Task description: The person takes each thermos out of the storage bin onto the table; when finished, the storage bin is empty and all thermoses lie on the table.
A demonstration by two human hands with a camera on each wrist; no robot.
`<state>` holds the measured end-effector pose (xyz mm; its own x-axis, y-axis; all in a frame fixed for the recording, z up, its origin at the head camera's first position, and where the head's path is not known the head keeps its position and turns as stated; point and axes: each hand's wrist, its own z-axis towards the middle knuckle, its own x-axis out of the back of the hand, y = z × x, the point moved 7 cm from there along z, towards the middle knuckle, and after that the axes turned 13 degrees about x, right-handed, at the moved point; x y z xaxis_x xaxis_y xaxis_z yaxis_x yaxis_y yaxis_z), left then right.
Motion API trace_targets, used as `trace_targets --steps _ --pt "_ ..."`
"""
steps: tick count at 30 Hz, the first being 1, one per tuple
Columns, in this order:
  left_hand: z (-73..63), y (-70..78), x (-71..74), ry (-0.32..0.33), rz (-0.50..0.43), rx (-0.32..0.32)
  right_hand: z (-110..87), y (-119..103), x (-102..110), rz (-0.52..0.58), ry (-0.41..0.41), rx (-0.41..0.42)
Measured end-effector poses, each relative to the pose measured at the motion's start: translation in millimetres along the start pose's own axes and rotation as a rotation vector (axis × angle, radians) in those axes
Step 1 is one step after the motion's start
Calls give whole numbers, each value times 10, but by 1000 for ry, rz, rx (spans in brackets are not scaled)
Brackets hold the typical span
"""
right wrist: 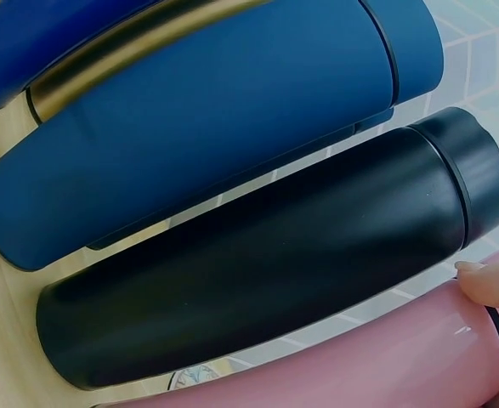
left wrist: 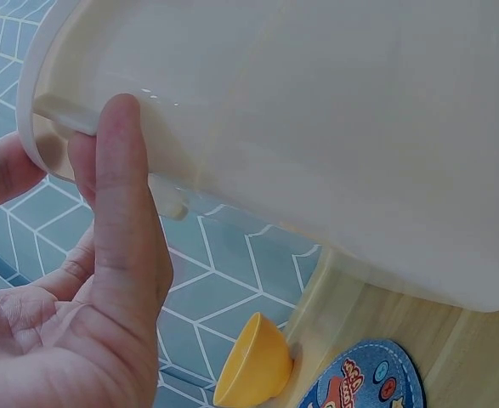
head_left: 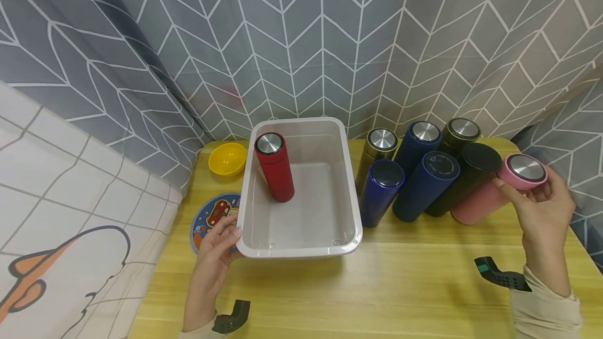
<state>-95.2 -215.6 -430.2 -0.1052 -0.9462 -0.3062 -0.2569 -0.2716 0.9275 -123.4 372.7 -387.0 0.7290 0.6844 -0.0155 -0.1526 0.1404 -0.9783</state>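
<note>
A white plastic bin (head_left: 301, 213) stands mid-table with a red thermos (head_left: 277, 171) upright inside. My left hand (head_left: 218, 242) pinches its near left corner, thumb at the rim and fingers against the outer wall (left wrist: 317, 153). Over on the right, my right hand (head_left: 542, 208) grips a pink thermos (head_left: 480, 200) around its lid end. The thumb (right wrist: 491, 283) presses just below the lid in the right wrist view, where the other fingers are mostly cut off. Beside the pink thermos is a black thermos (right wrist: 258, 263), then a dark blue one (right wrist: 206, 119).
Between bin and black thermos stand a shiny blue thermos (head_left: 380, 192), a gold-ringed dark thermos (head_left: 369, 158) and a navy one (head_left: 416, 143). Another gold-ringed thermos (head_left: 459, 135) is behind. Left of the bin are a yellow bowl (head_left: 227, 159) and a round patterned mat (head_left: 207, 218).
</note>
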Motion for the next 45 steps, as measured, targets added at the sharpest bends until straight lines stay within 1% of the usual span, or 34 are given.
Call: trace_targets --steps 5,7,9,12,15,17,20,22,24,26,28,29,32,34,36,37,39,41,45 --pt "-3 11 -14 -29 -16 -15 -2 -5 -2 -28 -8 -4" --pt "-5 11 -15 -31 -17 -16 -6 -5 6 -28 -1 -2" --pt "-5 9 -13 -28 -15 -15 -13 -6 26 -19 13 -9" --pt "-5 5 -10 -23 -9 -12 -32 -3 71 21 54 -33" --pt "-5 4 -6 -19 -10 -13 -68 -5 119 41 85 -79" --pt "-2 2 -6 -18 -11 -13 -105 -14 146 25 91 -98" --pt "0 -2 -8 -20 -13 -14 -188 -61 179 -54 70 -123" --pt "0 -4 -9 -23 -13 -14 -251 -120 179 -125 35 -112" --pt "0 -5 -10 -27 -15 -15 -316 -186 161 -210 -24 -97" --pt "0 -4 -11 -33 -17 -18 -378 -246 132 -238 -81 -70" --pt "1 -2 -12 -38 -18 -21 -441 -301 87 -251 -162 -27" --pt "2 -1 -13 -41 -19 -22 -477 -321 57 -219 -196 -4" --pt "0 2 -11 -44 -17 -26 -584 -392 -55 -217 -312 106" --pt "-3 3 -8 -43 -17 -28 -665 -423 -148 -261 -389 181" --pt "-3 3 -6 -44 -16 -29 -738 -432 -234 -325 -461 242" --pt "-2 1 -6 -44 -16 -29 -775 -428 -272 -345 -496 260" --pt "1 -3 -7 -45 -16 -26 -832 -417 -336 -354 -546 286" --pt "5 -4 -9 -44 -15 -21 -868 -406 -380 -349 -577 308" --pt "1 1 -12 -37 -10 -16 -895 -401 -420 -346 -596 346"
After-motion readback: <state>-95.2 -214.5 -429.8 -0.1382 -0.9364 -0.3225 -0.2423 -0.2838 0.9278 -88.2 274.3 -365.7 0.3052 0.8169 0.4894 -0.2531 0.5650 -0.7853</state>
